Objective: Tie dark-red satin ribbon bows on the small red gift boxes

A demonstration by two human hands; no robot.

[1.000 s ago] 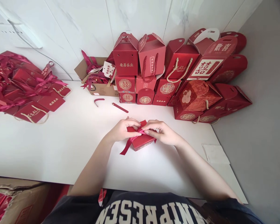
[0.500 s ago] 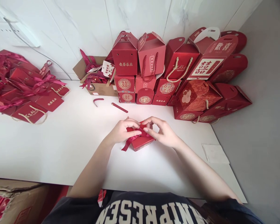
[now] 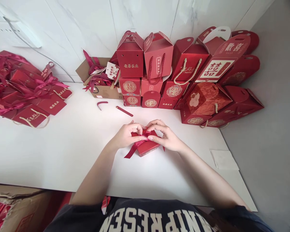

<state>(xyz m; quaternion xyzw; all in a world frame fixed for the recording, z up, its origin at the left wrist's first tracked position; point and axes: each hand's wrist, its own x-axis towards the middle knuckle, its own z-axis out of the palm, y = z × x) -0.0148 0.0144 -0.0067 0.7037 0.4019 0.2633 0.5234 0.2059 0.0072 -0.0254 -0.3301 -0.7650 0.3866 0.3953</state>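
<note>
A small red gift box (image 3: 148, 147) sits on the white table (image 3: 62, 151) straight in front of me. A dark red ribbon (image 3: 133, 150) crosses its top, and one loose tail trails off to the lower left. My left hand (image 3: 127, 134) pinches the ribbon at the box's left side. My right hand (image 3: 166, 137) pinches the ribbon at the right, fingertips meeting the left hand's over the middle of the box. Both hands are closed on the ribbon.
Stacked red gift boxes (image 3: 157, 54) line the back wall and spill to the right. A cardboard box of ribbons and tags (image 3: 99, 79) stands beside them. Flat ribboned red bags (image 3: 26, 93) pile at the left. Two red strips (image 3: 124, 111) lie on the table. A white paper (image 3: 224, 159) lies at the right edge.
My right fingers lifted and spread above the ribbon half a second ago, then came back down to pinch it against the left hand's. The box stayed in place.
</note>
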